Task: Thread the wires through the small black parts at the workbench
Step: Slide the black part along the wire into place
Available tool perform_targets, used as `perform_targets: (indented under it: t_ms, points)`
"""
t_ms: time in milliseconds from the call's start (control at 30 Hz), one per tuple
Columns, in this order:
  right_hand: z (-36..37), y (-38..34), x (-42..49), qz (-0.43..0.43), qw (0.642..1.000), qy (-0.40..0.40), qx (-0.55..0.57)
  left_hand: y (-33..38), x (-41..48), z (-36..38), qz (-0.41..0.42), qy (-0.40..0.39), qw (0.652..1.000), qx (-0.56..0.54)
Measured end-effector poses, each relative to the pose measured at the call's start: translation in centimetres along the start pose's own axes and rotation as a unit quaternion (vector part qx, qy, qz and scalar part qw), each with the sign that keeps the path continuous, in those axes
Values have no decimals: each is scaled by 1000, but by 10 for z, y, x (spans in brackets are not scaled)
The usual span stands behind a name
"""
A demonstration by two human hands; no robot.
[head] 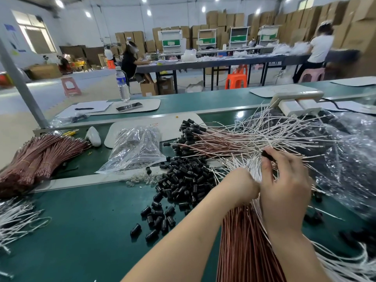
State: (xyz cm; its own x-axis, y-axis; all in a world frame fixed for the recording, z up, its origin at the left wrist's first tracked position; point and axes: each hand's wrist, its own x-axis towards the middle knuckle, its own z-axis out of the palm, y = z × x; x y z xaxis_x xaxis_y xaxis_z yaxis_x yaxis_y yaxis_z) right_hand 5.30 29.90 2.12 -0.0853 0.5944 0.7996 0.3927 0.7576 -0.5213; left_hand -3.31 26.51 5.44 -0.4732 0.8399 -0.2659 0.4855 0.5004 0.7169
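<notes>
- Green workbench (81,231) noted under both forearms, with a raised pale rail across its middle.
- Gripped the wire bundle (242,241) in the left hand (241,186), fingers curled round it near its top; copper-coloured lengths below the fist, white ends fanned out above.
- Pinched one small black part (267,156) in the right hand (284,190), between thumb and fingertips, right among the fanned white ends, just above and to the right of the left hand.
- Found a loose heap of black parts (183,184) on the bench just left of the left hand, with strays scattered nearer the front edge.
- Beyond the heap, noted a pile of threaded wires (213,139), black parts on their left ends.
- Left of that pile, saw a crumpled clear plastic bag (138,149).
- At far left, saw tied copper-coloured bundles (36,161); nearer, at the left edge, loose white wires (16,220).
- On the right, noted crinkled clear plastic sheeting (350,151) under and beside the wires.
- On the bench's far side, spotted a water bottle (122,84) upright and a phone (129,106) flat on a pale mat.
- Farther back, made out seated people at a long table (223,62) and stacked cardboard boxes (223,19).
</notes>
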Motion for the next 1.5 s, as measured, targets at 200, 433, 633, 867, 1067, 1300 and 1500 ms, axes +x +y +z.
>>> perform_targets:
  t_ms: [200,433,633,867,1067,1300,1500]
  points:
    - [-5,-2,4,10,995,64,77,6,-6,-11,117,-18,988,-99]
    - [-2,-9,-1,-28,993,40,110,12,-38,-65,212,152,950,-174]
    - [7,-25,-14,-83,982,-106,134,-46,-80,-107,195,337,855,-343]
    - [17,-38,-42,-122,933,-317,116,-140,-109,-91,60,463,753,-464]
    - [25,-44,-55,-153,910,-378,79,-169,-111,-70,21,468,711,-524]
    - [22,-42,-54,-149,902,-396,86,-179,-110,-82,24,529,655,-539]
    - [19,-44,-54,-135,899,-404,99,-183,-116,-89,27,495,623,-605]
